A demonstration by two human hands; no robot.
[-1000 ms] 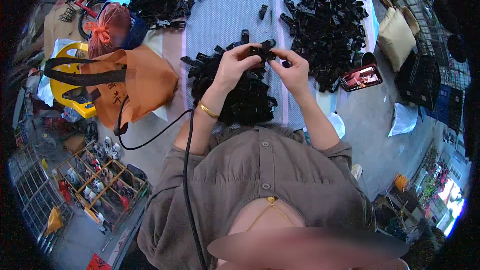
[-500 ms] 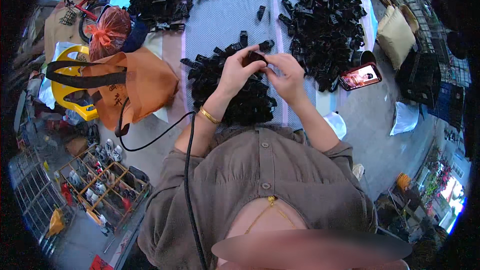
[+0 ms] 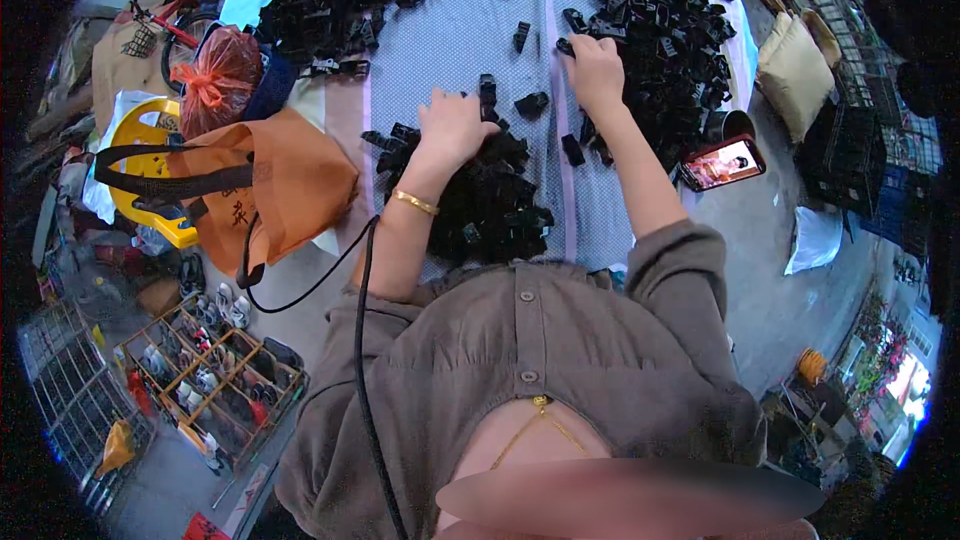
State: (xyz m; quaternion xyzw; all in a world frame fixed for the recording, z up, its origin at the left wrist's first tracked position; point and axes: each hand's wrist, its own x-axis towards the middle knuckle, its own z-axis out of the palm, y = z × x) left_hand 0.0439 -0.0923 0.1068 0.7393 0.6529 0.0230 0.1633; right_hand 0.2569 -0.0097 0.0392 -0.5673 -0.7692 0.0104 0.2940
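Small black plastic pieces that look like buckles lie in a near pile [image 3: 490, 205] in front of me. My left hand [image 3: 455, 128] is over this pile's far left part, its thumb stretched out to the side and its fingertips partly hidden. Farther off to the right, my right hand [image 3: 598, 75] reaches to the edge of the right-hand pile [image 3: 665, 50]. Its thumb and fingers close around a black buckle [image 3: 565, 46], seen at their left side. Between the hands rest a loose buckle [image 3: 531, 105] and another piece [image 3: 572, 149].
A dotted cloth [image 3: 430, 50] covers the table, with another dark pile [image 3: 325, 0] at the far left. A lit phone [image 3: 722, 162] lies by the right edge. To the left are an orange bag [image 3: 300, 175], a yellow stool [image 3: 150, 210] and a knotted red plastic bag [image 3: 222, 85].
My hands were together over the near pile, fingers around a small dark piece. They have parted: the right moved away and right to the right-hand pile, the left slightly left onto the near pile.
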